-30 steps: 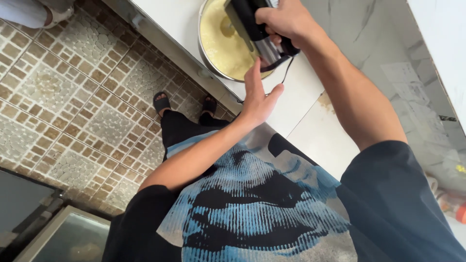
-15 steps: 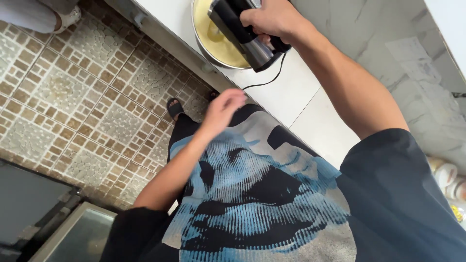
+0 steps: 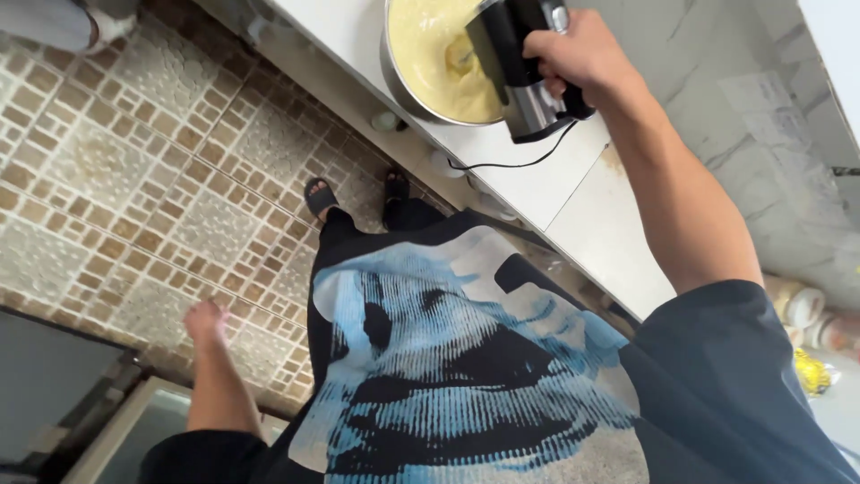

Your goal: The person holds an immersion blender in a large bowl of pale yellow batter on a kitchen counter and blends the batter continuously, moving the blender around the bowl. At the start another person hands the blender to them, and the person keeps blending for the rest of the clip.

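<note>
Tiled floor (image 3: 134,179): brown mosaic pattern, fills the left of the view. White counter (image 3: 573,193): runs diagonally along the upper right, with a marble wall behind. Metal bowl (image 3: 408,94): stands on the counter near its front edge and holds pale yellow batter (image 3: 430,45).

Hand mixer (image 3: 524,72) (black and silver, cord trailing across the counter): held over the bowl, its working end down in the batter. Right hand (image 3: 582,58): fingers wrapped fully round the mixer handle.

Left hand (image 3: 206,323): hangs at the person's side, well apart from the bowl, holding nothing; how far open it is cannot be told.

Judgement: the bowl is unsteadied, so mixing is best done with the beaters kept low and central.
</note>
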